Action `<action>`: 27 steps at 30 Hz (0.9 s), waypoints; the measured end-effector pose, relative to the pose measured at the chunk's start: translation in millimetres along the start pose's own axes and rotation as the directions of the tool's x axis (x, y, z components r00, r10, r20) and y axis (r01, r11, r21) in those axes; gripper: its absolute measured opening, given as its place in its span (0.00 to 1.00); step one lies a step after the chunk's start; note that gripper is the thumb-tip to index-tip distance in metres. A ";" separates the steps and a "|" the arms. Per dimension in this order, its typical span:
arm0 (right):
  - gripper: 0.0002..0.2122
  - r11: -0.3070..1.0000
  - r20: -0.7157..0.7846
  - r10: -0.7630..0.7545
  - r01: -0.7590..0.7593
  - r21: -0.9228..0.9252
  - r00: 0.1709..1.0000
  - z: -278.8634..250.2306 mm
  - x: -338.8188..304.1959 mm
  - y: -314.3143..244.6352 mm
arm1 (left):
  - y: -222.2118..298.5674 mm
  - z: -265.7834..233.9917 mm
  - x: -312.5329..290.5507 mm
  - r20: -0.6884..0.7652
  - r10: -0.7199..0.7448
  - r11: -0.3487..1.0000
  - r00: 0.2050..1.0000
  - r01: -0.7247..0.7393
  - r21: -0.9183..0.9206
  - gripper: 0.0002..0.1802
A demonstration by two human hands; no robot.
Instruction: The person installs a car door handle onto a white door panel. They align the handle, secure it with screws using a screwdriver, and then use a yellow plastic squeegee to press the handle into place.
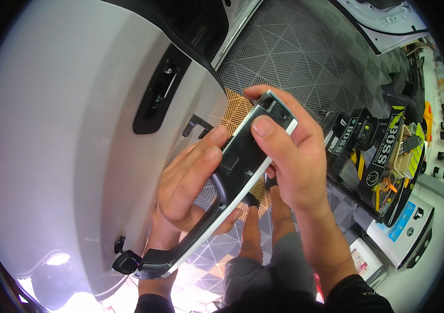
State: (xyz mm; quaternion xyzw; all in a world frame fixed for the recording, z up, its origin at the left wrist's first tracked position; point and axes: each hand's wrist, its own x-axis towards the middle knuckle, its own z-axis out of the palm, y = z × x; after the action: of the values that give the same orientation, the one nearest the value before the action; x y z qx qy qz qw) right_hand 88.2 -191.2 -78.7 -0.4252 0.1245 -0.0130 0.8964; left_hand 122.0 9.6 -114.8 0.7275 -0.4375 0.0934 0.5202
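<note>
Pinching the door handle (238, 159), the right hand (301, 166) half-curls.

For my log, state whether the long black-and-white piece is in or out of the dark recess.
Out: left hand and right hand hold the piece; the recess lies uncovered.

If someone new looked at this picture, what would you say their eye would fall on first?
Probably the long black part with a white edge in the centre, its wider end pinched in the right hand, with the left hand close against its left side. Next might come the pale vehicle panel filling the left, with its dark oblong recess.
</note>
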 end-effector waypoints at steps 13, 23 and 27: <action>0.17 0.998 -0.060 0.023 -0.027 -0.052 0.998 0.8 -0.8 4.2 | -0.5 -1.7 -1.1 0.030 -0.030 0.999 0.999 0.029 0.028 0.52; 0.17 0.988 -0.067 0.036 -0.046 -0.148 0.997 -16.3 -1.6 20.1 | 2.6 2.5 -0.7 -0.106 0.004 1.000 0.994 -0.001 0.026 0.32; 0.15 0.927 -0.168 -0.148 0.077 -0.367 0.975 -31.9 -8.9 7.4 | 6.8 -2.6 -0.2 -0.077 -0.040 0.998 0.996 0.037 -0.041 0.30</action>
State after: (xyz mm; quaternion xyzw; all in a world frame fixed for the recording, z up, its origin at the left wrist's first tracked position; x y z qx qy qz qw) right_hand 71.5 -209.5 -101.9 -0.5847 0.1862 -0.0827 0.7852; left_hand 117.7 11.4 -109.2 0.7211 -0.4048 0.1029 0.5527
